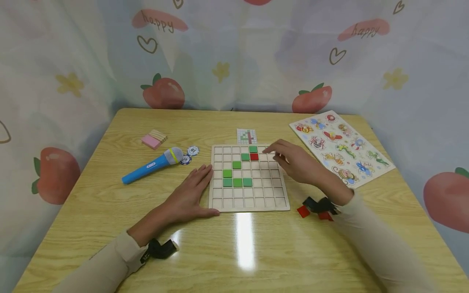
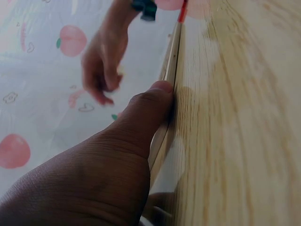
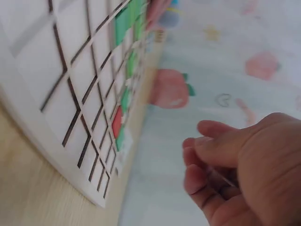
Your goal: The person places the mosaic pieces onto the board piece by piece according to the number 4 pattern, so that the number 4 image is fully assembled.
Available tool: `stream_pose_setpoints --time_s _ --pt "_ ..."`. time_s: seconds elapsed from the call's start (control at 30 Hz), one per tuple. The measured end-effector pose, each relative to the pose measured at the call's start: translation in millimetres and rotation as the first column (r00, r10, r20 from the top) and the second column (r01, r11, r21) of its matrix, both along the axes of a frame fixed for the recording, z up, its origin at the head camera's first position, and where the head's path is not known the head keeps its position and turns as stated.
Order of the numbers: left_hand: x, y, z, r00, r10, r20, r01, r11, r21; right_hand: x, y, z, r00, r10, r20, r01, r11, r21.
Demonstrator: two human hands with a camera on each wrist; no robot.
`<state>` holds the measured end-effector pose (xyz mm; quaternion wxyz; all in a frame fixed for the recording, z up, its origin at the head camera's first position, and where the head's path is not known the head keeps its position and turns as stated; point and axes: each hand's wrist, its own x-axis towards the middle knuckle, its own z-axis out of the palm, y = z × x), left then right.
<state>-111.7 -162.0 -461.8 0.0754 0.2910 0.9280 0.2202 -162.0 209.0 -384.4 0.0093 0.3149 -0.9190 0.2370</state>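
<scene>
Wooden grid board (image 1: 249,179) lies flat at the table's (image 1: 110,228) centre, with green tiles (image 1: 237,182) and one red tile (image 1: 254,156) seated in its cells. My left hand (image 1: 190,195) rests flat against the board's left edge, fingers straight, thumb on the near rim, apparently steadying it. My right hand (image 1: 296,162) hovers over the far right cells, fingers loosely curled, nothing visibly held. Spare red pieces (image 1: 303,211) lie near right.
</scene>
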Motion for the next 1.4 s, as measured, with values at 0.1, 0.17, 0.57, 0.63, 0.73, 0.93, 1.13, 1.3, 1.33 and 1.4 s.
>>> stream_pose_setpoints --time_s 0.1,0.17,0.57,0.63,0.73,0.93,1.13,1.3,1.33,1.4 --pt "-0.2 0.8 0.4 1.0 0.002 0.011 -0.002 1.0 -0.004 36.4 27.9 -2.0 0.997 -0.03 -0.069 0.023 0.994 -0.104" --pt "0.0 0.9 0.3 1.0 0.004 0.017 -0.004 1.0 -0.006 58.8 45.3 -10.1 0.995 -0.047 -0.088 0.033 0.988 -0.15" --pt "-0.7 0.7 0.2 1.0 0.003 -0.003 -0.003 1.0 0.008 118.0 91.7 -54.0 0.999 -0.045 0.016 0.046 0.99 -0.133" --pt "-0.7 0.7 0.2 1.0 0.0 -0.007 0.0 1.0 0.014 119.6 91.6 -57.8 0.999 -0.033 0.006 0.033 0.995 -0.097" --pt "-0.8 0.5 -0.6 1.0 -0.002 -0.008 0.002 1.0 0.013 120.5 90.2 -61.9 1.0 -0.006 -0.013 0.005 0.998 -0.058" --pt "-0.4 0.5 -2.1 1.0 0.0 0.006 0.0 1.0 0.008 121.0 87.0 -63.5 0.999 0.026 -0.045 -0.029 0.998 -0.053" --pt "0.3 0.5 -1.3 1.0 0.0 -0.001 0.0 1.0 0.0 112.8 76.8 -48.0 0.996 0.017 -0.084 -0.018 1.0 -0.011" --pt "-0.1 1.1 -0.2 1.0 -0.004 -0.005 0.004 1.0 0.011 84.6 58.9 -22.9 0.987 0.008 -0.159 -0.01 1.0 -0.007" --pt "-0.1 1.2 0.0 1.0 -0.004 -0.003 0.004 1.0 0.012 77.3 53.8 -19.1 0.986 0.005 -0.168 -0.006 1.0 -0.004" --pt "-0.2 1.7 0.1 1.0 -0.004 -0.002 0.004 1.0 0.016 62.5 43.0 -12.8 0.986 0.001 -0.168 0.0 1.0 0.006"
